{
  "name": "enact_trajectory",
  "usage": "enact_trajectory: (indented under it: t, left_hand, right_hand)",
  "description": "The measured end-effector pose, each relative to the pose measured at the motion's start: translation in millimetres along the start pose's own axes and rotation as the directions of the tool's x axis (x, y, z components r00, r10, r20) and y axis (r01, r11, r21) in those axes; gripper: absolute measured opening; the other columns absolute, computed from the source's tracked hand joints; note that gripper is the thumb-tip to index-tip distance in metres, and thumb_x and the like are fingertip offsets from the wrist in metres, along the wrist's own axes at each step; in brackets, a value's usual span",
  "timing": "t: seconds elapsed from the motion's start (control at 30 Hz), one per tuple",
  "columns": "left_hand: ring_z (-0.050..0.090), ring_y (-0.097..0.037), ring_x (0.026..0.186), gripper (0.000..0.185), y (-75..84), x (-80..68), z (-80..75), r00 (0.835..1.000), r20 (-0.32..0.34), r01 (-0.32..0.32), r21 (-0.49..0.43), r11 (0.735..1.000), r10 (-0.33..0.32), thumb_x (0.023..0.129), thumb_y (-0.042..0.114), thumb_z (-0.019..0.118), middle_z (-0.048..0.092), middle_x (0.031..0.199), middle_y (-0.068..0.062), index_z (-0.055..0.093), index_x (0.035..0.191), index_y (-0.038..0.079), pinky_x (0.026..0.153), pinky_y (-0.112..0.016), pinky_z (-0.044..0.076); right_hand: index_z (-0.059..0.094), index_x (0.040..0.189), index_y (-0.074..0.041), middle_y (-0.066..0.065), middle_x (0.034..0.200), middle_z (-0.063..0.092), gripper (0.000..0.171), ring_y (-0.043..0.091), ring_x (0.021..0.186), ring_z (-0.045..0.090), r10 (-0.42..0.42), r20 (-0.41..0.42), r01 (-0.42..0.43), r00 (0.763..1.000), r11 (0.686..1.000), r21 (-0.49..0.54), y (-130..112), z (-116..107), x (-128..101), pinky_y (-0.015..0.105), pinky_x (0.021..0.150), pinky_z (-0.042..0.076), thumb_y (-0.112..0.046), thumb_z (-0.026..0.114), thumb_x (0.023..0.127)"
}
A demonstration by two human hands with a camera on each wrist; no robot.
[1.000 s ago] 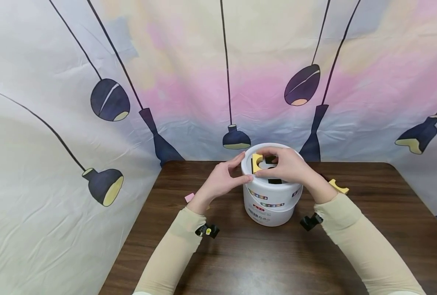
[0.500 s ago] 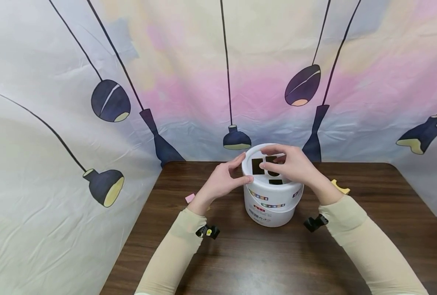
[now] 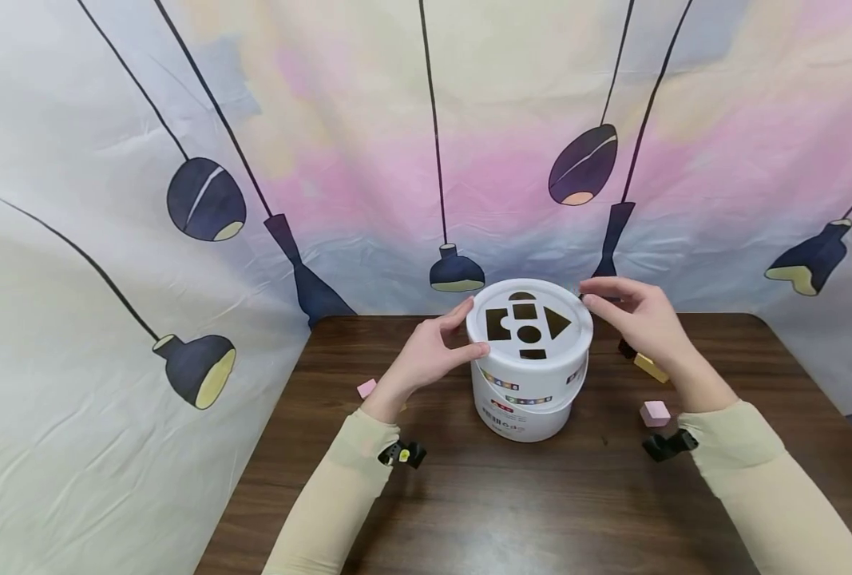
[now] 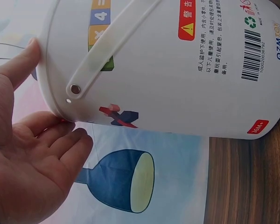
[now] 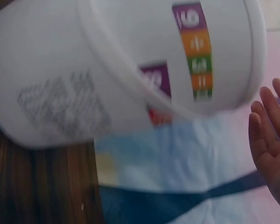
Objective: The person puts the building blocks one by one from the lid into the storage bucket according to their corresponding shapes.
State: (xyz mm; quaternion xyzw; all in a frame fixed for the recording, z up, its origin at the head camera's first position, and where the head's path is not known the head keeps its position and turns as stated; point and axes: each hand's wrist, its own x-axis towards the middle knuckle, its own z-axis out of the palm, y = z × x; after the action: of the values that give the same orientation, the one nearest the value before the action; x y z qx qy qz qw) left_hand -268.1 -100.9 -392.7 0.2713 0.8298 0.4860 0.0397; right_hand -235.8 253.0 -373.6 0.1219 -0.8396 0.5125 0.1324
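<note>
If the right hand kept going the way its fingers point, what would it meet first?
Probably the rim of the white plastic shape-sorter bucket: the right hand points left at its lid, fingertips just beside it; depth is uncertain.

Left hand [image 3: 429, 357]: forearm enters from 6 o'clock, angled toward 1 o'clock; fingers relaxed, thumb and fingertips extended toward 3 o'clock, palm open in the left wrist view [image 4: 23, 172]. Right hand [image 3: 641, 319]: forearm enters from 5 o'clock, fingers straight, pointing to 9 o'clock, holding nothing; fingertips only in the right wrist view [image 5: 270, 140].
</note>
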Motion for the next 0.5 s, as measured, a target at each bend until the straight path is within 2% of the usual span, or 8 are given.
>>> enact_trajectory:
  t: [0.1,0.2,0.23,0.37,0.5]
  left_hand:
    - [0.032,-0.007,0.156,0.086,-0.2,-1.2,0.4,1.000,-0.004,-0.006,0.002,1.000,0.006,0.094,0.037,0.086,0.038,0.168,0.011,0.042,0.165,0.017,0.123,-0.040,0.037]
    - [0.031,-0.009,0.156,0.086,-0.6,-2.0,1.0,1.000,-0.001,-0.010,0.002,1.000,0.010,0.094,0.036,0.085,0.037,0.169,0.010,0.041,0.165,0.017,0.123,-0.041,0.037]
    - [0.031,-0.009,0.156,0.086,-0.7,-2.2,1.0,1.000,0.000,-0.010,0.002,1.000,0.010,0.095,0.036,0.085,0.037,0.169,0.009,0.040,0.165,0.017,0.123,-0.041,0.037]
    - [0.032,-0.009,0.156,0.086,-0.3,-1.8,0.4,1.000,0.006,-0.006,0.005,1.000,0.006,0.095,0.036,0.085,0.036,0.170,0.007,0.040,0.165,0.016,0.122,-0.040,0.037]
    - [0.032,-0.010,0.156,0.086,3.1,-0.4,-2.6,1.000,0.015,-0.001,0.042,0.999,0.001,0.095,0.039,0.085,0.036,0.170,0.008,0.040,0.165,0.016,0.123,-0.042,0.036]
  right_hand:
    - [0.074,0.136,-0.016,-0.010,0.125,0.073,0.038,0.006,0.090,0.067,0.051,-0.003,-0.051,0.999,0.998,-0.039,12,-15,-11,0.024,0.063,0.054,-0.037,0.071,0.105]
    - [0.072,0.139,-0.019,-0.017,0.122,0.071,0.041,0.005,0.086,0.065,0.111,-0.006,-0.111,0.994,0.991,-0.073,26,-28,-22,0.027,0.057,0.051,-0.042,0.071,0.105]
    - [0.072,0.139,-0.019,-0.018,0.121,0.071,0.041,0.004,0.087,0.065,0.132,-0.010,-0.133,0.991,0.988,-0.078,32,-32,-26,0.025,0.058,0.052,-0.043,0.071,0.105]
    - [0.070,0.143,-0.014,-0.014,0.127,0.071,0.045,-0.009,0.106,0.062,0.156,-0.003,-0.155,0.988,0.980,-0.127,52,-44,-39,0.014,0.080,0.055,-0.041,0.069,0.106]
    - [0.068,0.142,-0.008,-0.020,0.122,0.069,0.047,-0.012,0.103,0.060,0.164,0.011,-0.159,0.986,0.972,-0.170,68,-52,-51,0.011,0.080,0.053,-0.039,0.068,0.107]
